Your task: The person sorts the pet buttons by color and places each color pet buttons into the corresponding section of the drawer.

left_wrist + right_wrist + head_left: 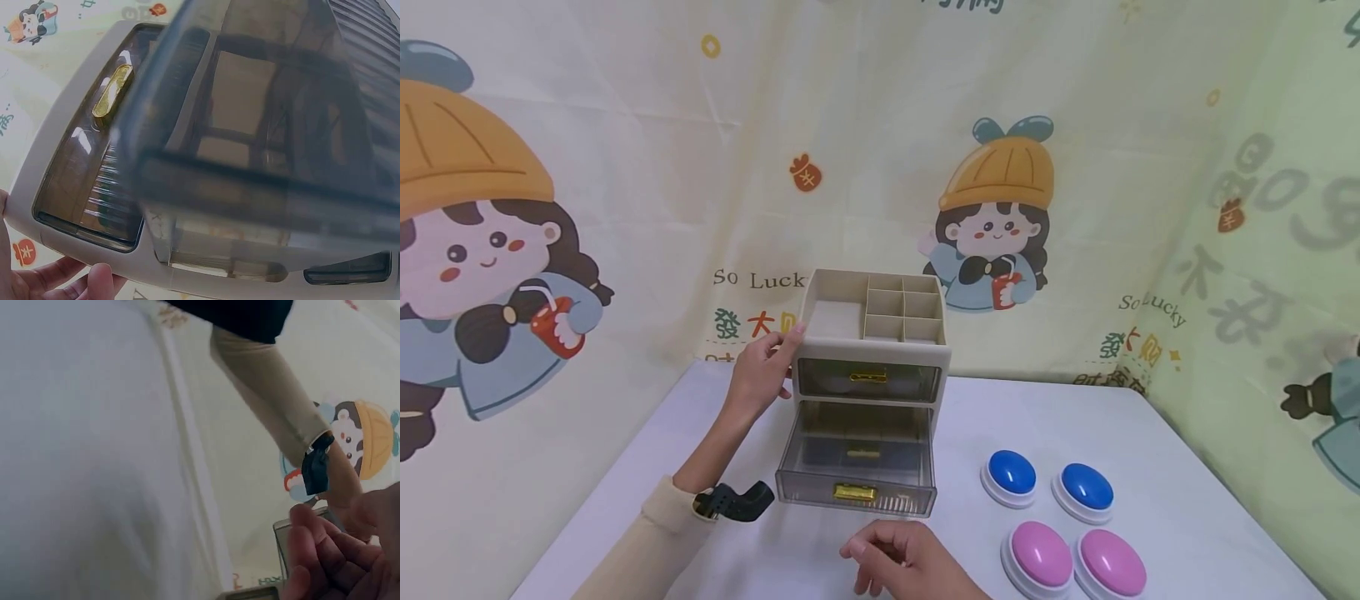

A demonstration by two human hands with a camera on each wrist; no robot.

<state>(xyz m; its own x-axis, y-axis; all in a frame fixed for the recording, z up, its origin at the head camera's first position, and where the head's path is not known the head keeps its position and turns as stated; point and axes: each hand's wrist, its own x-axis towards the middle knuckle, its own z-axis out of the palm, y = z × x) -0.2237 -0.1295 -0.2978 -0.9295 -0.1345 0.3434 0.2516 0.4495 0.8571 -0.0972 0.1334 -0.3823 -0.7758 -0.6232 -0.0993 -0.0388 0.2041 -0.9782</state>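
Backdrop: pale printed cloth (pixel 865 100) hung beyond both hands. Surface: white table (pixel 767 562) beneath them.

Beige drawer organizer (pixel 871 353) stands upright on the table, just right of the left hand (pixel 763 372) and beyond the right hand (pixel 910 554). Left hand grips its upper side, fingers bent against the wall. Right hand is near the pulled-out drawer (pixel 801 487), on the near side of its front; fingers loosely bent, nothing seen in them, apart from the drawer.

Upper drawer (pixel 827 383), beside the left hand, is closed. Two pink domes (pixel 1042 553) (pixel 1112 562) lie right of the right hand; two blue domes (pixel 1012 472) (pixel 1087 487) lie farther out beyond it, also to the right.

Handling (judged): shell looks like stiff, light plastic, liable to slide or tip if the drawer is worked unsteadied. Smoky clear drawer seems rigid, smooth, slightly slippery, perhaps brittle at corners. Best hold: gold handle (pixel 855 492) in front of the right hand, or flat push mid-front; brace shell by the side wall.
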